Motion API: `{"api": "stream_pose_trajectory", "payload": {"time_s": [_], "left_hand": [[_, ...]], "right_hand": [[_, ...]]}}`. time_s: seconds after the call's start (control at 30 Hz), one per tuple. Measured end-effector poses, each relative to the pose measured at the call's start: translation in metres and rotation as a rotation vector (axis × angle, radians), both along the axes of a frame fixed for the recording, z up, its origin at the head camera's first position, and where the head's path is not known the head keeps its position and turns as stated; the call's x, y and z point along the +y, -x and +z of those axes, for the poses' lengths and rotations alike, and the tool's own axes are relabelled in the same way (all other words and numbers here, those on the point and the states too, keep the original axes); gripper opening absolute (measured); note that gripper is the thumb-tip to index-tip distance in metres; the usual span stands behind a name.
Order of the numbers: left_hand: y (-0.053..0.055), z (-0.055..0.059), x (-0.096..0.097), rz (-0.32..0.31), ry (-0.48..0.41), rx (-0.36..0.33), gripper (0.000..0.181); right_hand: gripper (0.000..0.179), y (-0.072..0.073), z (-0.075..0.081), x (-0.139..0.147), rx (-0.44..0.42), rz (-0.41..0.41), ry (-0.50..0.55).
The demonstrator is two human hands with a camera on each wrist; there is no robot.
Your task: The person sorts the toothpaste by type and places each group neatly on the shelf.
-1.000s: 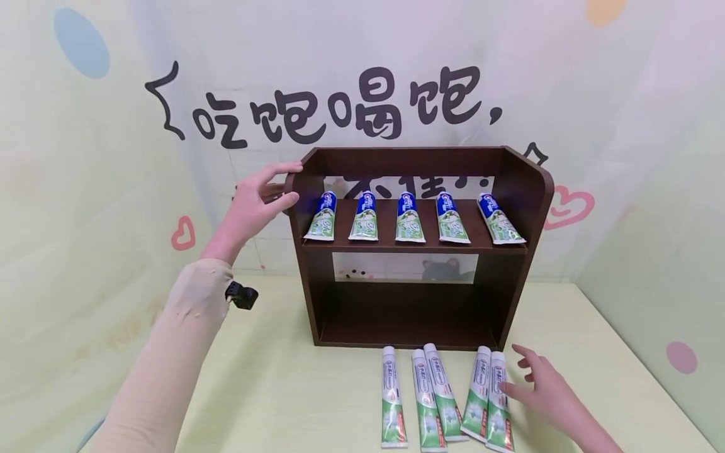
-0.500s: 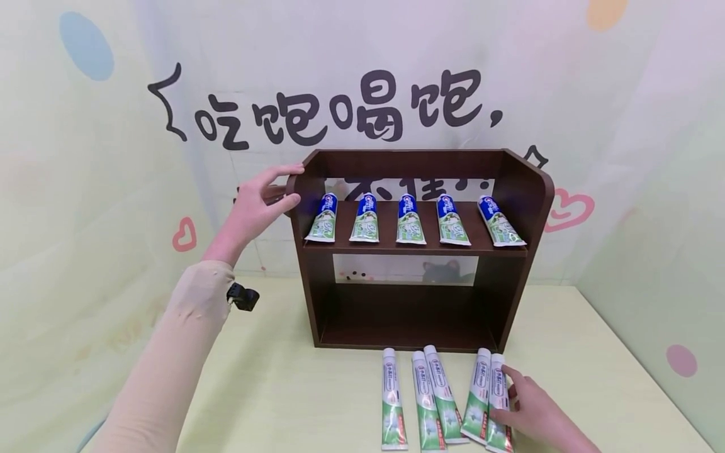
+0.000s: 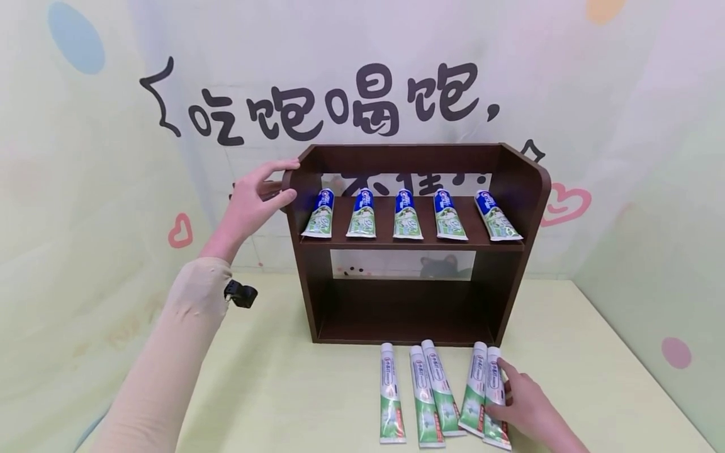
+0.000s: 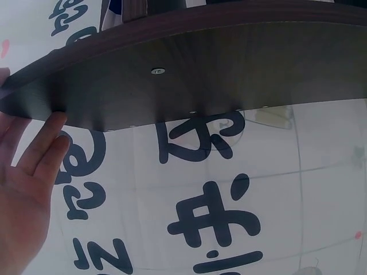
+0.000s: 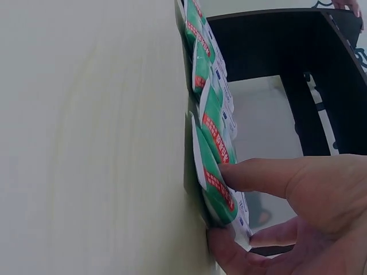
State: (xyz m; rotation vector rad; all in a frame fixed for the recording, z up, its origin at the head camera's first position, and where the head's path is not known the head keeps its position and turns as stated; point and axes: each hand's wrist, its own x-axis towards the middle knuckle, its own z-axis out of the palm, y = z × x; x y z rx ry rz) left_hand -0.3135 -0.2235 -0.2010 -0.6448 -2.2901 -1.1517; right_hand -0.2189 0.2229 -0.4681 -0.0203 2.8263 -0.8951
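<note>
A dark brown two-tier shelf (image 3: 404, 313) stands on the table. My left hand (image 3: 252, 200) holds its left side panel near the top, thumb at the front edge; in the left wrist view, fingertips (image 4: 56, 121) rest against the panel's outer face. Several white-and-green toothpaste tubes lie in front of the shelf, caps toward it. My right hand (image 3: 527, 402) pinches the rightmost toothpaste tube (image 3: 494, 385) between thumb and fingers; the right wrist view shows the thumb on the upper face of this tube (image 5: 215, 192) and fingers at its far side. Its left neighbour (image 3: 474, 385) lies against it.
Several blue-and-green toothpaste tubes (image 3: 407, 217) lie in a spaced row on the upper tier, caps to the back. Two more white-and-green tubes (image 3: 427, 399) overlap left of the right-hand pair, with a single tube (image 3: 391, 396) farther left. A printed curtain (image 3: 362, 38) hangs behind.
My right hand has moved left from beside the rightmost white-and-green toothpaste tube and now pinches it. My left hand stays on the shelf's side panel.
</note>
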Motion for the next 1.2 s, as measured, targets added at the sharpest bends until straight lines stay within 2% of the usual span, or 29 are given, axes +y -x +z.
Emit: {"api": "stream_pose_trajectory", "payload": {"time_s": [0.23, 0.37, 0.47, 0.6, 0.73, 0.87, 0.97, 1.1, 1.2], "left_hand": [[0.001, 0.002, -0.003, 0.019, 0.0, 0.016, 0.045], [0.002, 0.002, -0.006, 0.021, 0.002, -0.003, 0.046], [0.008, -0.001, -0.009, 0.024, 0.004, -0.017, 0.047], [0.022, -0.007, -0.015, 0.024, 0.002, -0.011, 0.047], [0.027, -0.009, -0.018, 0.023, 0.005, 0.005, 0.047], [0.025, -0.008, -0.016, 0.02, 0.013, 0.009, 0.046], [0.019, -0.007, -0.011, 0.01, 0.012, 0.014, 0.046], [0.009, -0.003, -0.004, 0.003, 0.015, 0.011, 0.046], [0.007, -0.002, -0.003, 0.008, 0.013, 0.002, 0.046]], "right_hand": [[0.098, -0.001, 0.004, -0.008, 0.036, -0.02, 0.058], [0.097, 0.002, 0.005, -0.007, 0.003, -0.029, 0.096], [0.096, 0.005, 0.005, -0.001, -0.015, -0.013, 0.142], [0.095, 0.006, 0.004, 0.013, -0.058, 0.056, 0.296], [0.097, 0.006, 0.003, 0.025, -0.137, 0.132, 0.453], [0.099, 0.005, 0.002, 0.032, -0.2, 0.174, 0.545], [0.099, 0.004, 0.003, 0.033, -0.219, 0.181, 0.584], [0.098, 0.003, 0.009, 0.031, -0.216, 0.186, 0.602], [0.096, 0.005, 0.015, 0.027, -0.208, 0.204, 0.618]]}}
